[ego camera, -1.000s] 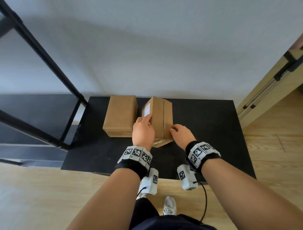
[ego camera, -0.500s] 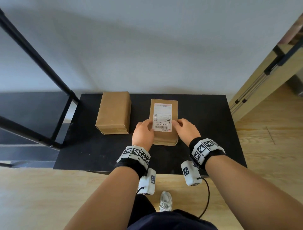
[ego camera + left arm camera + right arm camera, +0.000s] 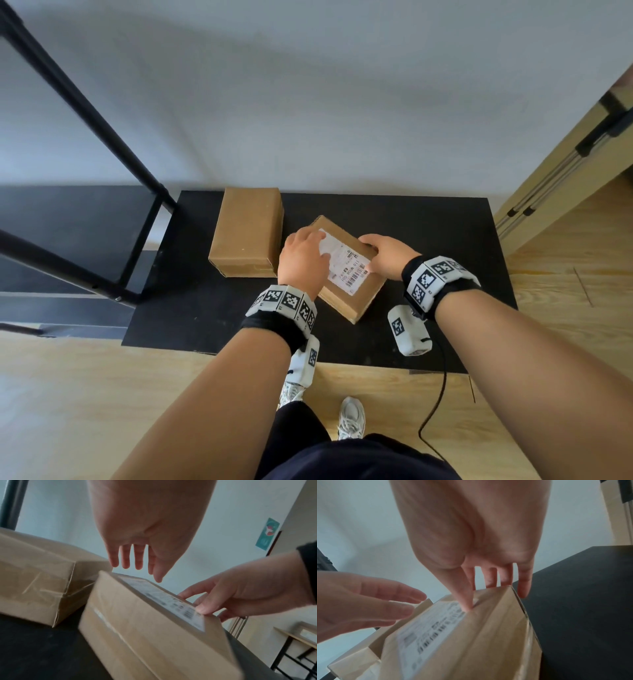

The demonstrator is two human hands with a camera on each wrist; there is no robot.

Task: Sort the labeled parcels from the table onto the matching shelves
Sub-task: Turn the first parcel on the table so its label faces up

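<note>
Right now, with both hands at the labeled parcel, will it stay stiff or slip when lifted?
The labeled parcel looks like a rigid cardboard box with crisp edges, so it should hold shape. Its glossy tape may be a little slippery. The right hand moves it with thumb and fingers, so it is probably light.

Labeled parcel (image 3: 349,274) on table (image 3: 428,233) — right of plain parcel (image 3: 246,233).

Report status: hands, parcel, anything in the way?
Left hand open, above the labeled parcel. Right hand pinching its right edge. Parcel label-up on the table. Second parcel close on its left.
</note>
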